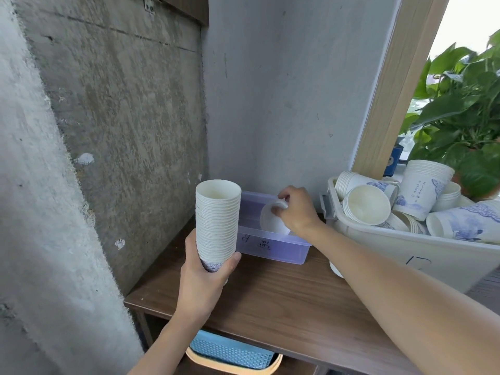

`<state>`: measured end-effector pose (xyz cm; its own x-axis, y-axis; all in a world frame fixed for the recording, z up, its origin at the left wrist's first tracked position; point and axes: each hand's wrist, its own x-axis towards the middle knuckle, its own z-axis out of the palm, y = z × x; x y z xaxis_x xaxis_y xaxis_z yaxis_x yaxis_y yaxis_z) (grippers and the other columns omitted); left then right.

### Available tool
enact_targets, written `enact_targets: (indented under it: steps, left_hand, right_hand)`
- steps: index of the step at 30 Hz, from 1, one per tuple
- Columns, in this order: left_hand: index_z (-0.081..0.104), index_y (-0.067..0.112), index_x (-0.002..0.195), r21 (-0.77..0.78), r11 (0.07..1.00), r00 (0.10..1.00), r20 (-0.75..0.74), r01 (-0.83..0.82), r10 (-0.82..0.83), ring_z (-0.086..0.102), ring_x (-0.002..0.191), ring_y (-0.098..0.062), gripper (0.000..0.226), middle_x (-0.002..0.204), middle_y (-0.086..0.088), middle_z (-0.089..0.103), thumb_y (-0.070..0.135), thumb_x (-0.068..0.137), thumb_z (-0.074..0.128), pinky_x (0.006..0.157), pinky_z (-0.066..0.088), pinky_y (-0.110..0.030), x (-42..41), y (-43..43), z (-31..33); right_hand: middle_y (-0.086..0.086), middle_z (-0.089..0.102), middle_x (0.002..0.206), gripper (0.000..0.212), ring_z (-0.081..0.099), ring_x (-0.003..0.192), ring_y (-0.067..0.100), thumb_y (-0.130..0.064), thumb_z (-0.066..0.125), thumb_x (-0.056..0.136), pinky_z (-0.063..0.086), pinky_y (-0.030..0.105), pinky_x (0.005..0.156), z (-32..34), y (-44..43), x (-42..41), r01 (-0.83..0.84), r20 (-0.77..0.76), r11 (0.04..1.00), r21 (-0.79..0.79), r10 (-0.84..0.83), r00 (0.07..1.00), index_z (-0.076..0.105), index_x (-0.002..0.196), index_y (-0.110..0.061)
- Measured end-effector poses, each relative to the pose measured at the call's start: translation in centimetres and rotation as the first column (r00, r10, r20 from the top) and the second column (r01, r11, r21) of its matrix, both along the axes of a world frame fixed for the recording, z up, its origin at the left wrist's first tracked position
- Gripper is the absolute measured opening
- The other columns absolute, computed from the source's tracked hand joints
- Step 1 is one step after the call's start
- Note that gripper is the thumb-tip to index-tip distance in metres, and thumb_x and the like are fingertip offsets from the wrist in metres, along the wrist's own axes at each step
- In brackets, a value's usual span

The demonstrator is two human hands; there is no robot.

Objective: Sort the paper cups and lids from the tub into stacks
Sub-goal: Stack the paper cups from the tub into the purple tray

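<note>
Our left hand curls round the cup stack low down; we judge it light, crushable. Our right hand pinches a white lid by its rim over the purple box, 9 o'clock of the tub.

Matt paper cups, translucent plastic box, woodgrain shelf.

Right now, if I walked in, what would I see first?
Probably the tall stack of paper cups in the middle, gripped by the left hand. Beside it, the right hand holds one white cup over a purple tub, and a white tub at right overflows with jumbled cups.
</note>
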<state>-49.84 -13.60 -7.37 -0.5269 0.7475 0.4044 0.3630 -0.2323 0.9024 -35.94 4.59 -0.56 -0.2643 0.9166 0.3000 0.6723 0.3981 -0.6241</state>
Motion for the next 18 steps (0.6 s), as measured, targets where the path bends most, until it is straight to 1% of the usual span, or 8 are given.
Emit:
enact_targets:
  steps: [1,3,5,7,11,14,16,18]
  left_hand:
    - [0.038,0.022,0.136,0.002,1.000,1.000,0.005,0.001,-0.001,0.057,0.084,0.019,0.074,0.095,0.030,0.059,0.015,0.077,0.083,0.062,0.044,-0.002,0.0,0.0,0.0]
    - [0.037,0.020,0.139,0.004,1.000,1.000,0.004,0.003,-0.003,0.056,0.085,0.020,0.076,0.103,0.025,0.054,0.016,0.077,0.082,0.061,0.044,-0.002,0.1,-0.1,0.1]
    - [0.036,0.018,0.140,0.005,1.000,1.000,-0.004,0.003,-0.003,0.056,0.082,0.021,0.077,0.103,0.022,0.054,0.015,0.078,0.082,0.060,0.044,-0.002,0.2,-0.1,0.2]
    - [0.037,0.017,0.140,0.004,1.000,1.000,-0.005,0.001,-0.001,0.057,0.078,0.021,0.076,0.100,0.022,0.054,0.014,0.079,0.081,0.060,0.044,-0.002,0.2,-0.1,0.2]
    - [0.037,0.016,0.139,0.005,1.000,1.000,-0.016,-0.008,0.008,0.056,0.079,0.022,0.074,0.100,0.023,0.054,0.014,0.079,0.081,0.062,0.044,-0.002,0.3,-0.2,0.2]
    - [0.039,0.021,0.137,0.018,1.000,1.000,-0.013,-0.015,0.015,0.056,0.084,0.022,0.074,0.102,0.028,0.054,0.021,0.077,0.083,0.065,0.042,-0.002,0.2,-0.2,0.0]
    - [0.039,0.023,0.137,0.022,1.000,1.000,-0.005,-0.010,0.010,0.053,0.093,0.023,0.076,0.107,0.031,0.053,0.026,0.076,0.083,0.074,0.041,-0.009,0.3,-0.3,-0.2]
    - [0.038,0.022,0.138,0.026,1.000,1.000,-0.001,-0.006,0.006,0.052,0.096,0.022,0.077,0.109,0.032,0.052,0.027,0.077,0.083,0.076,0.042,-0.011,0.7,-0.4,-0.3]
  right_hand:
    - [0.009,0.050,0.113,0.028,0.054,0.091,0.024,-0.022,0.074,0.082,0.046,0.034,0.086,0.4,-0.2,0.0,0.011,-0.058,0.999,0.030,-0.010,0.998,0.062,0.106,-0.014]
    - [0.006,0.046,0.111,0.028,0.050,0.089,0.018,-0.019,0.071,0.086,0.040,0.026,0.083,1.4,-0.9,0.1,0.007,-0.116,0.996,0.086,0.003,0.993,0.060,0.110,-0.011]
    - [0.004,0.046,0.110,0.025,0.048,0.090,0.015,-0.018,0.068,0.088,0.034,0.021,0.081,2.6,-1.8,0.4,-0.009,-0.147,0.991,0.131,0.028,0.989,0.060,0.110,-0.010]
    - [0.005,0.052,0.108,0.020,0.049,0.090,0.015,-0.018,0.066,0.088,0.033,0.021,0.080,3.7,-3.2,0.7,-0.041,-0.173,0.986,0.161,0.070,0.982,0.061,0.106,-0.011]
    - [-0.001,0.061,0.092,0.011,0.053,0.081,0.012,-0.015,0.064,0.088,0.039,0.022,0.068,4.6,-6.8,2.2,-0.105,-0.239,0.992,0.066,0.118,0.964,0.065,0.097,-0.010]
    - [-0.007,0.061,0.078,0.007,0.054,0.073,0.009,-0.017,0.063,0.086,0.040,0.020,0.060,3.6,-9.2,4.2,-0.030,-0.273,1.000,-0.001,0.028,0.962,0.066,0.088,-0.012]
    - [-0.004,0.061,0.073,0.008,0.054,0.069,0.012,-0.015,0.061,0.084,0.038,0.024,0.057,2.5,-10.2,5.9,0.037,-0.253,0.998,-0.041,-0.046,0.966,0.066,0.082,-0.010]
    - [0.001,0.059,0.070,0.010,0.053,0.067,0.016,-0.013,0.058,0.083,0.038,0.027,0.057,1.2,-10.8,7.6,0.071,-0.214,0.992,-0.107,-0.092,0.972,0.064,0.076,-0.008]
